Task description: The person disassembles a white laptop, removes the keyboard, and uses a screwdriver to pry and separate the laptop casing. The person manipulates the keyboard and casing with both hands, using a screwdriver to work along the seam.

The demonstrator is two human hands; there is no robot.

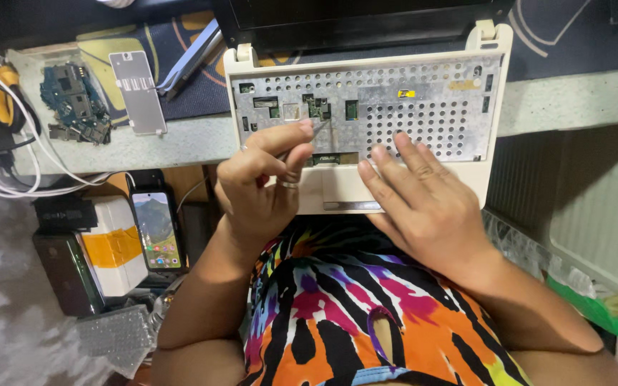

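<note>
at the centre of the frame a cream laptop base (491,121) with its keyboard removed lies on the edge of the desk (574,104), showing a perforated grey metal plate (423,107) with small openings. left hand (255,186) is closed in a pinch around thin metal tweezers (317,129), whose tip touches the plate near a small connector (317,107) in the upper middle of the plate. right hand (420,200) lies open and flat, fingers spread, pressing on the palm rest and lower edge of the plate. dark laptop screen (359,21) stands along the top of the frame. toward the upper left of the frame, well apart from the hands, sit a green circuit board (73,96), a grey flat cover (137,93) and white cables (8,171). below the desk at the left, a phone (157,230) with a lit screen lies beside a white box with yellow tape (116,246).
</note>
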